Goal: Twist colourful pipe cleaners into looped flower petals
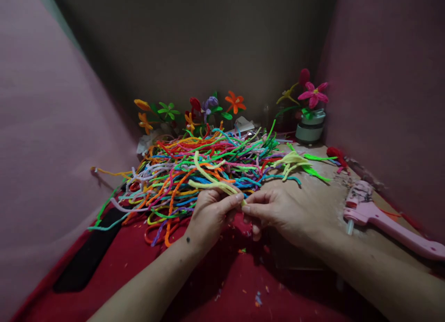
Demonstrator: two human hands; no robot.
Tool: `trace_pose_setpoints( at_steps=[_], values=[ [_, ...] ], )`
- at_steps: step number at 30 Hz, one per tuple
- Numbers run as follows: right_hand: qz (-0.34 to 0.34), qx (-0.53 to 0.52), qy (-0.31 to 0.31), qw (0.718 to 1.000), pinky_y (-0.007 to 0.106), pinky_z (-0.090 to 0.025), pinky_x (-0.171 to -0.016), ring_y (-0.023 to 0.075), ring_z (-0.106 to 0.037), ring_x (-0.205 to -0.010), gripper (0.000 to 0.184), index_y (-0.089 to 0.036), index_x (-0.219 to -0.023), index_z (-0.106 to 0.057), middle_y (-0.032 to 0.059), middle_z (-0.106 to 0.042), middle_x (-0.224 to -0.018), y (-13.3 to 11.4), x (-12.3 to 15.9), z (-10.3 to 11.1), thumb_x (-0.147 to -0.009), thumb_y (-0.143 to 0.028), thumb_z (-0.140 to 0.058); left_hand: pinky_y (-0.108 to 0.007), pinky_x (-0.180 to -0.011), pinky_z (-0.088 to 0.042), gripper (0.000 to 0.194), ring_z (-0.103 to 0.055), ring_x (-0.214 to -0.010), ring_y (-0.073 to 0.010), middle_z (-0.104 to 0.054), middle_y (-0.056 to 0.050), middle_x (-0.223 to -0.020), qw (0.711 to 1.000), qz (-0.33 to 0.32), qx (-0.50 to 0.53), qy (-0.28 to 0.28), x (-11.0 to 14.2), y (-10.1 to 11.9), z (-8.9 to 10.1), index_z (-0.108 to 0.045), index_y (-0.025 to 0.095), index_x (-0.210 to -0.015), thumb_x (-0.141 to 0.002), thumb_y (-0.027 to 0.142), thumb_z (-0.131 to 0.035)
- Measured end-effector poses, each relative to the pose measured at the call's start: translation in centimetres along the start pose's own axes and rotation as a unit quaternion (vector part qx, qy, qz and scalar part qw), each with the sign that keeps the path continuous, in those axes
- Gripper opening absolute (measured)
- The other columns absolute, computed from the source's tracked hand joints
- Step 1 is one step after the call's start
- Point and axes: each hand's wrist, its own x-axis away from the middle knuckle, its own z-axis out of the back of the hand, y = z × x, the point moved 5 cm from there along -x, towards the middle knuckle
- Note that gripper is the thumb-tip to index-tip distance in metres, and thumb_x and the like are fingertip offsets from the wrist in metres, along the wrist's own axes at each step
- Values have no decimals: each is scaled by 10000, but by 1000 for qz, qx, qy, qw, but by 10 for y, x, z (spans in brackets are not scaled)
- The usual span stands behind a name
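Observation:
Pale yellow pipe cleaners (208, 177) are pinched between the fingertips of my left hand (213, 210), their loose ends pointing up and to the left. My right hand (274, 210) grips the lower end of the same pipe cleaners, thumb against forefinger, right beside the left fingertips. Just behind both hands spreads a big tangled heap of pipe cleaners (181, 162) in many colours. To the right of the heap lies a pale yellow bunch with leaf-like tips (292, 160).
A pink glue gun (392, 224) rests on a brown board (323, 192) at right. Pipe-cleaner flowers (236, 101) stand along the back, some in a pale green jar (310, 129). A black flat strip (90, 252) lies left on the red cloth (208, 285), which is dotted with fuzz scraps.

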Motion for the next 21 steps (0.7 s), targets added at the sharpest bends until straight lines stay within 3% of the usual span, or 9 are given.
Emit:
trace_pose_setpoints(
  at_steps=[5, 8, 12, 15, 18, 21],
  values=[
    [26, 72, 6, 997, 200, -358, -390, 75, -462, -369, 306, -144, -602, -532, -19, -525, -480, 1, 1, -2, -779, -393, -518, -170, -370, -233, 269, -325, -373, -34, -414, 58, -412, 999, -4, -47, 4, 0, -1, -1, -511, 129, -528, -708, 275, -648],
    [79, 192, 32, 978, 207, -318, -401, 81, -430, -390, 318, -164, -592, -492, -23, -475, -472, 0, 2, -1, -839, -352, -426, -173, -362, -246, 299, -348, -358, -41, -429, 55, -395, 993, -11, -111, 30, 1, 0, 0, -497, 138, -504, -710, 297, -643],
    [226, 426, 96, 871, 242, -318, -506, 106, -442, -501, 288, -155, -670, -527, 15, -509, -563, -9, 10, -5, -880, -256, -357, -158, -356, -262, 310, -363, -351, -35, -441, 51, -392, 983, -21, -168, 72, 3, 4, 1, -507, 134, -486, -711, 301, -639],
    [263, 503, 99, 817, 259, -313, -537, 120, -461, -537, 274, -134, -729, -551, 44, -541, -616, -9, 13, -10, -883, -199, -333, -159, -313, -228, 294, -349, -304, -35, -455, 54, -395, 990, 57, -114, 64, 5, -2, 0, -504, 144, -526, -721, 330, -623],
    [267, 491, 113, 822, 255, -304, -533, 113, -456, -529, 268, -138, -699, -545, 32, -526, -596, -13, 14, -11, -875, -196, -351, -155, -292, -194, 323, -315, -273, -33, -425, 58, -366, 991, 91, -73, 60, 5, -6, 1, -495, 146, -529, -735, 370, -604],
    [224, 415, 118, 874, 236, -296, -499, 95, -427, -489, 294, -155, -631, -522, -4, -478, -535, -15, 13, -6, -871, -240, -375, -154, -297, -195, 341, -326, -284, -32, -436, 50, -389, 994, 60, -62, 59, 2, -7, 4, -489, 141, -519, -722, 381, -621]
  ],
)
